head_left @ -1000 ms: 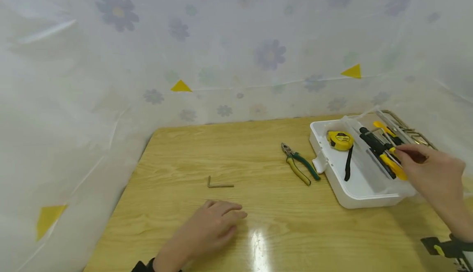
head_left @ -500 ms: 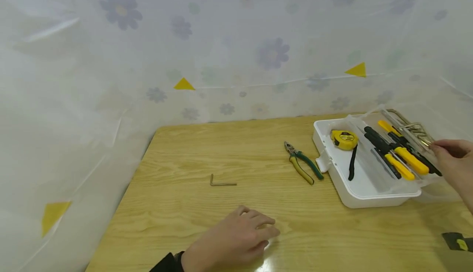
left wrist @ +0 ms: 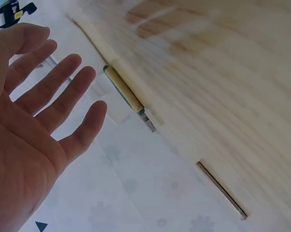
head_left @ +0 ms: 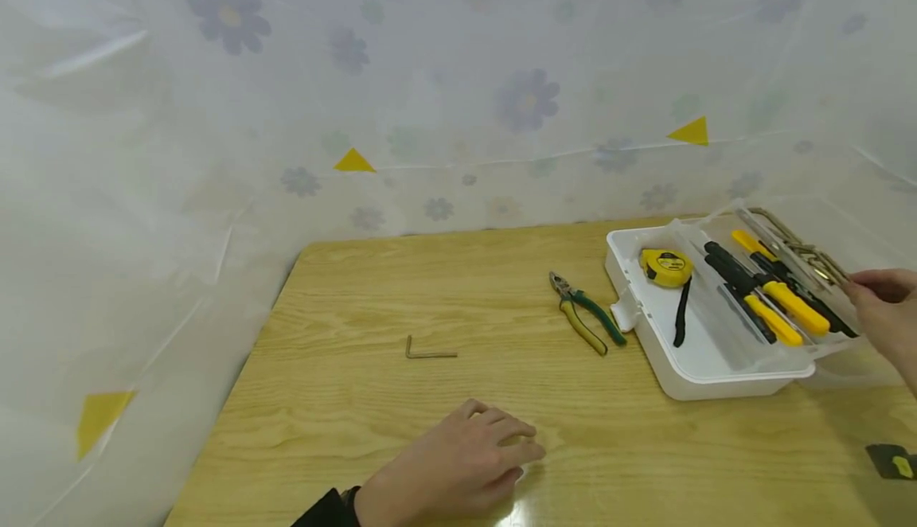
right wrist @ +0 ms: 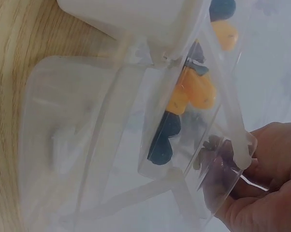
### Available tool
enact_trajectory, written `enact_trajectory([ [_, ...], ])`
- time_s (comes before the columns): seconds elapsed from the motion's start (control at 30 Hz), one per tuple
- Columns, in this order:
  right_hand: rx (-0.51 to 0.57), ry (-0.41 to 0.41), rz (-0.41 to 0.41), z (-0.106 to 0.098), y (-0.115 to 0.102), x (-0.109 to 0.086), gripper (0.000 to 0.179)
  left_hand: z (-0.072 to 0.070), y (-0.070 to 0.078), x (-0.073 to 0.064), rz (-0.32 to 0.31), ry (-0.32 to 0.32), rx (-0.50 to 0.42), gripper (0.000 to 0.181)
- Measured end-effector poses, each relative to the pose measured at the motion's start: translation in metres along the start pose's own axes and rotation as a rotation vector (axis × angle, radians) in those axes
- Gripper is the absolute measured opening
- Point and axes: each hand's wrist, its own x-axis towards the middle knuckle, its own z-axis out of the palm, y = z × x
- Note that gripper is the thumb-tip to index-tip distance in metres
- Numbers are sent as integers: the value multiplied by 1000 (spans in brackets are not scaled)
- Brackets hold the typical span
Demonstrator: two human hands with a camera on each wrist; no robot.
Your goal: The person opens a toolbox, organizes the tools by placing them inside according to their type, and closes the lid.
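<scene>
My right hand [head_left: 888,308] is at the right end of the tool box's clear tray [head_left: 831,344]. Its thumb and fingertips pinch the end of a brass-coloured hex key [head_left: 831,266] that lies among other hex keys along the tray's far side. In the right wrist view those fingers [right wrist: 220,181] show blurred through the clear plastic. My left hand [head_left: 462,459] hovers over or rests lightly on the table with relaxed, spread fingers and holds nothing. Beyond it, a single L-shaped hex key [head_left: 430,354] lies on the wood.
Pliers [head_left: 583,316] with green and yellow handles lie left of the white tool box [head_left: 705,372]. A yellow tape measure [head_left: 666,267] sits in the box. Several black and yellow screwdrivers [head_left: 795,308] fill the tray. The clear lid [right wrist: 63,111] hangs open on the right.
My right hand has carried the hex key right, from over the screwdrivers to the other hex keys, and lowered it among them. My left hand has shifted to the right.
</scene>
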Motion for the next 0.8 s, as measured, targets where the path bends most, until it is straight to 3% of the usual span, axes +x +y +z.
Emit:
enact_trajectory([
  [0.1, -32, 15, -19, -4, -17, -11, 25, 0, -1, 0, -7, -25, -17, 30],
  [0.23, -115, 35, -145, -8, -31, -25, 35, 0, -3, 0, -18, -44, -36, 29],
  [0.37, -243, -45, -226, -9, -35, -27, 48, 0, -4, -1, -27, -5, -19, 26],
  [0.47, -302, -104, -213, -10, -36, -26, 57, 0, -6, -3, -42, 17, -30, 25],
  [0.63, -371, -16, -325, -3, -41, -34, 49, 2, -11, -13, -88, 15, -86, 28],
  [0.73, -370, 97, -500, 10, -48, -42, 38, 2, -18, -20, -131, 41, -104, 27],
  [0.8, -314, 144, -611, 22, -54, -48, 32, 1, -24, -26, -157, 68, -101, 27],
])
